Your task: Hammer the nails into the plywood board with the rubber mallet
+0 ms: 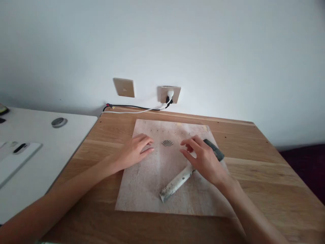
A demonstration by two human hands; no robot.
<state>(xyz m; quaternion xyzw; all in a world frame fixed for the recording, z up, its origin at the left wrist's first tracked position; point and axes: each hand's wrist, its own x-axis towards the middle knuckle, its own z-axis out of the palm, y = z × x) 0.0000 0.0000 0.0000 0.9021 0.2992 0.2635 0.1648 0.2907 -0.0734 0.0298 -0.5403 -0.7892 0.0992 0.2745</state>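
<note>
Left hand [138,151]: fingers loosely curled, thumb apart, nothing visibly grasped. Right hand [201,155]: bent likewise, seemingly unladen; contact with the hammer [178,182] below cannot be told. Fanned metal fasteners [167,143]: between both sets of fingertips, touching neither, on the pale board [149,189]. Hazards, as judged: either hand brushing inward could scatter the fan; a dipping right wrist could jog the hammer.

From the wearer's head, one camera faces forward and down over the nearby table [261,173] toward the wall [208,51].
</note>
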